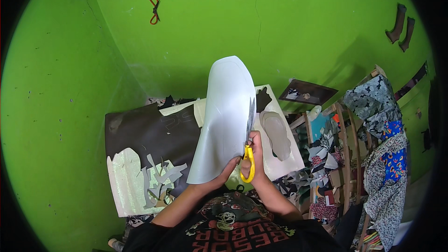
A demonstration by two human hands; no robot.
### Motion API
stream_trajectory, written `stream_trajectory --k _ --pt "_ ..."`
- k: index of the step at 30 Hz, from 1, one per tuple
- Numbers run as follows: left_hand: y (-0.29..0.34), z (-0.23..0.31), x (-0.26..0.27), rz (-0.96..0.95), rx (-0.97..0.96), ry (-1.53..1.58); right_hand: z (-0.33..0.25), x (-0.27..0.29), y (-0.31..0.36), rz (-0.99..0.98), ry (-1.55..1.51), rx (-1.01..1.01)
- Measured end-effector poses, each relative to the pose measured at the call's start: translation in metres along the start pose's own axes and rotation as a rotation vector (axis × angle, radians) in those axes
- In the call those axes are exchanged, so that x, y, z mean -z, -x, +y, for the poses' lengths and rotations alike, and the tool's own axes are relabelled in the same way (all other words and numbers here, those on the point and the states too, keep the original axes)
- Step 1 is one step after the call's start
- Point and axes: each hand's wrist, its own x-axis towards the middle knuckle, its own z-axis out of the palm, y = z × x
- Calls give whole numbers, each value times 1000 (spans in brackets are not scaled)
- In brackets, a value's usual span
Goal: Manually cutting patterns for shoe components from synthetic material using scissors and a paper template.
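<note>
A large white flexible sheet (226, 107) stands upright and curved before me, its top rounded. My left hand (225, 173) is closed on the sheet's lower right edge, thumb in front and the other fingers hidden behind it. Beside it, my right hand (258, 157) grips a pair of scissors (252, 159) with yellow handles. Their blades point upward along the sheet's right edge; whether they are parted I cannot tell. The two hands are close together at the bottom of the sheet.
Dark brown material (140, 130) covers the left of the work surface, with grey offcuts (161, 177) on it. A beige sole-shaped piece (277, 136) lies on a pale board (284, 165). Scrap-filled wooden shelving (343, 135) stands right, draped with patterned cloth (373, 98). Red-handled scissors (154, 10) hang on the green wall.
</note>
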Motion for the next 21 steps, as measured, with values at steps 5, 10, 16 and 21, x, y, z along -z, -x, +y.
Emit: stream_trajectory --k 5,10,16,21 --pt "-4 4 10 -36 -26 7 -3 -1 -3 -6 -24 -34" --pt "-1 2 7 38 -175 -45 -3 -1 -4 -6 -53 28" --pt "-1 3 8 -15 -41 -8 -4 -1 -2 -7 -102 6" --pt "1 -4 8 -59 -8 7 1 4 0 24 -42 -39"
